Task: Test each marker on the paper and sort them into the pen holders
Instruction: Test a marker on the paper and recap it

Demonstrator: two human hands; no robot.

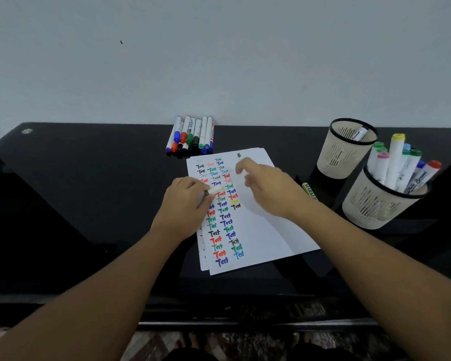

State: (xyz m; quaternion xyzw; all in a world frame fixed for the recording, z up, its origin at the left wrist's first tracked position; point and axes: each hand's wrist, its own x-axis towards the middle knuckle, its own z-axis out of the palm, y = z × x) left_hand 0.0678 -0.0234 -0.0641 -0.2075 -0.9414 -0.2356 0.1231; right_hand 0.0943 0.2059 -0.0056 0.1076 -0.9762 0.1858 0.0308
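Note:
A white sheet of paper (261,225) covered in coloured "Test" words lies in the middle of the black table. My left hand (182,207) grips a white marker (215,190) over the paper's left side, its tip pointing right. My right hand (266,188) hovers over the paper's upper right with fingers loosely spread, holding nothing. A row of several markers (190,135) lies at the table's back edge. Two cream mesh pen holders stand on the right: the far holder (345,152) contains one marker, the near holder (375,204) contains several.
A yellow-labelled marker (309,191) lies on the table between my right wrist and the near holder. A pale wall rises directly behind the table (89,191). The floor and my feet show below the table's front edge.

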